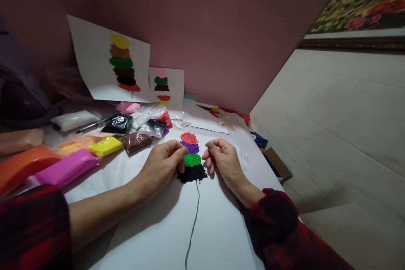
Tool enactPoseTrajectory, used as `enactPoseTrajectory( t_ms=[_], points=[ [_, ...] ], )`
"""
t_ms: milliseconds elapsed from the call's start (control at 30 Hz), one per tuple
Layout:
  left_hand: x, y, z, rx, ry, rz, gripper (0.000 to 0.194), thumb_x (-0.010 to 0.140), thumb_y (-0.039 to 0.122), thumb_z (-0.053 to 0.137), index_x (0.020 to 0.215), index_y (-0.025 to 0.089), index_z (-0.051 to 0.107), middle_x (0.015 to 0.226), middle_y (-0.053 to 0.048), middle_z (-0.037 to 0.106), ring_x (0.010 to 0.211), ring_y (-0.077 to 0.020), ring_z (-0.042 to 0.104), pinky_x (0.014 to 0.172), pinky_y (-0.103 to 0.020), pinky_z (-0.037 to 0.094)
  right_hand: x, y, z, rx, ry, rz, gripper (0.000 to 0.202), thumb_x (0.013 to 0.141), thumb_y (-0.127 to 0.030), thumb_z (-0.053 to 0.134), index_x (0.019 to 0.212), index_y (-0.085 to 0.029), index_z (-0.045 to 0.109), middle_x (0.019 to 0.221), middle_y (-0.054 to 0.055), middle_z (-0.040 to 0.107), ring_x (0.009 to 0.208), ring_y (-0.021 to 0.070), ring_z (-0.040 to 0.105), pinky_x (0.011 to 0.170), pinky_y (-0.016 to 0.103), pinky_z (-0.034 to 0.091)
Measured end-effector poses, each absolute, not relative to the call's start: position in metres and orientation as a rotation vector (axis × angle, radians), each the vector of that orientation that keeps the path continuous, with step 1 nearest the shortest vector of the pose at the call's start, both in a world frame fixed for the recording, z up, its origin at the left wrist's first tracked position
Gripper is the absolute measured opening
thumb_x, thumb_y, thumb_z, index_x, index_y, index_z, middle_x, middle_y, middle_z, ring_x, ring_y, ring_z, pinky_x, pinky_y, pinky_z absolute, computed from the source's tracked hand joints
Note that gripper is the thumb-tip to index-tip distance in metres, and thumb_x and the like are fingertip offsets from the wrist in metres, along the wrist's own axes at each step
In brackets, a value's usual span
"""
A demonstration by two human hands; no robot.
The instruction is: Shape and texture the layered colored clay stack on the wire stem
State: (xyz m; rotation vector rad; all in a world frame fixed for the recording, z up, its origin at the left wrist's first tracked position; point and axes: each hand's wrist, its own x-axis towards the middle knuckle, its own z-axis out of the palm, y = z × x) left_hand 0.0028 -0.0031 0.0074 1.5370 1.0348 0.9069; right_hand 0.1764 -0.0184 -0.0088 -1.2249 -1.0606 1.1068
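Observation:
A white sheet of paper lies in front of me with a stack of textured, clay-like bands on it. From the top come a coral-red round patch, a purple band, a green band and a black band. A black drawn line runs down from the black band. My left hand is closed in a pinch at the left end of the purple band, partly over the stack. Just right of the stack, my right hand is pinched too. Anything between the fingertips is too small to make out.
Bags of coloured clay, including magenta, orange, yellow and brown, crowd the left side. Two sheets with coloured stacks lean on the pink wall. Scissors lie at the back.

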Motion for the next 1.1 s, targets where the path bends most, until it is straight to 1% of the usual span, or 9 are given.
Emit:
enactPoseTrajectory(
  t_ms=[133, 233, 333, 433, 600, 733, 833, 1000, 1100],
  points=[
    [0.002, -0.001, 0.004, 1.436, 1.043, 0.994, 0.028, 0.083, 0.04, 0.051, 0.066, 0.019, 0.052, 0.046, 0.005, 0.052, 0.037, -0.0085, 0.04, 0.039, -0.021, 0.029, 0.177, -0.02, -0.009, -1.225, -1.064, 1.117, 0.036, 0.077, -0.051, 0.065, 0.074, -0.019, 0.049, 0.048, -0.005, 0.06, 0.026, 0.0054, 0.044, 0.021, 0.013, 0.031],
    [0.0, 0.001, 0.001, 1.419, 1.091, 1.113, 0.026, 0.083, 0.039, 0.054, 0.069, 0.018, 0.055, 0.046, 0.007, 0.048, 0.042, -0.0086, 0.04, 0.042, -0.02, 0.028, 0.177, -0.02, -0.01, -1.246, -1.088, 1.121, 0.041, 0.076, -0.057, 0.063, 0.071, -0.019, 0.049, 0.046, -0.005, 0.059, 0.024, 0.0056, 0.042, 0.019, 0.013, 0.028],
    [-0.001, 0.002, 0.001, 1.376, 1.109, 1.202, 0.022, 0.082, 0.037, 0.056, 0.073, 0.017, 0.058, 0.048, 0.007, 0.047, 0.045, -0.0088, 0.041, 0.043, -0.021, 0.028, 0.178, -0.02, -0.01, -1.278, -1.103, 1.1, 0.043, 0.077, -0.058, 0.062, 0.067, -0.019, 0.049, 0.043, -0.004, 0.057, 0.023, 0.0049, 0.041, 0.019, 0.012, 0.026],
    [-0.001, 0.004, 0.002, 1.31, 1.096, 1.236, 0.019, 0.082, 0.035, 0.057, 0.076, 0.017, 0.058, 0.05, 0.007, 0.049, 0.045, -0.0081, 0.041, 0.043, -0.02, 0.028, 0.178, -0.02, -0.01, -1.27, -1.088, 1.09, 0.04, 0.077, -0.055, 0.064, 0.067, -0.018, 0.051, 0.044, -0.004, 0.057, 0.024, 0.0048, 0.042, 0.02, 0.012, 0.027],
    [-0.002, 0.009, 0.002, 1.176, 1.125, 1.28, 0.018, 0.079, 0.034, 0.061, 0.076, 0.017, 0.057, 0.054, 0.005, 0.054, 0.047, -0.0079, 0.044, 0.043, -0.019, 0.032, 0.178, -0.018, -0.01, -1.263, -1.071, 1.084, 0.028, 0.074, -0.042, 0.071, 0.074, -0.017, 0.059, 0.052, -0.004, 0.06, 0.029, 0.0046, 0.045, 0.022, 0.013, 0.033],
    [-0.002, 0.01, 0.003, 1.161, 1.167, 1.257, 0.018, 0.078, 0.035, 0.061, 0.077, 0.017, 0.057, 0.055, 0.005, 0.054, 0.044, -0.0079, 0.043, 0.041, -0.019, 0.031, 0.179, -0.017, -0.012, -1.227, -1.048, 1.065, 0.028, 0.078, -0.043, 0.065, 0.083, -0.016, 0.063, 0.059, -0.003, 0.06, 0.032, 0.0051, 0.048, 0.024, 0.014, 0.036],
    [-0.002, 0.009, 0.001, 1.178, 1.144, 1.263, 0.019, 0.078, 0.035, 0.061, 0.077, 0.017, 0.058, 0.055, 0.005, 0.054, 0.045, -0.008, 0.044, 0.041, -0.019, 0.032, 0.179, -0.017, -0.013, -1.218, -1.048, 1.067, 0.027, 0.08, -0.041, 0.062, 0.086, -0.015, 0.064, 0.059, -0.003, 0.058, 0.033, 0.0053, 0.048, 0.025, 0.014, 0.036],
    [-0.001, 0.01, -0.003, 1.189, 1.086, 1.283, 0.019, 0.077, 0.034, 0.063, 0.075, 0.016, 0.057, 0.052, 0.004, 0.054, 0.047, -0.0081, 0.045, 0.042, -0.017, 0.032, 0.179, -0.016, -0.014, -1.217, -1.044, 1.07, 0.02, 0.073, -0.028, 0.067, 0.088, -0.015, 0.065, 0.06, -0.003, 0.059, 0.036, 0.0048, 0.047, 0.027, 0.013, 0.036],
    [-0.001, 0.01, -0.003, 1.206, 1.085, 1.272, 0.018, 0.077, 0.033, 0.063, 0.074, 0.017, 0.057, 0.052, 0.004, 0.054, 0.047, -0.0082, 0.045, 0.042, -0.017, 0.032, 0.179, -0.016, -0.014, -1.238, -1.048, 1.073, 0.017, 0.071, -0.024, 0.068, 0.084, -0.015, 0.063, 0.06, -0.003, 0.06, 0.036, 0.0053, 0.048, 0.027, 0.014, 0.037]
  ],
)
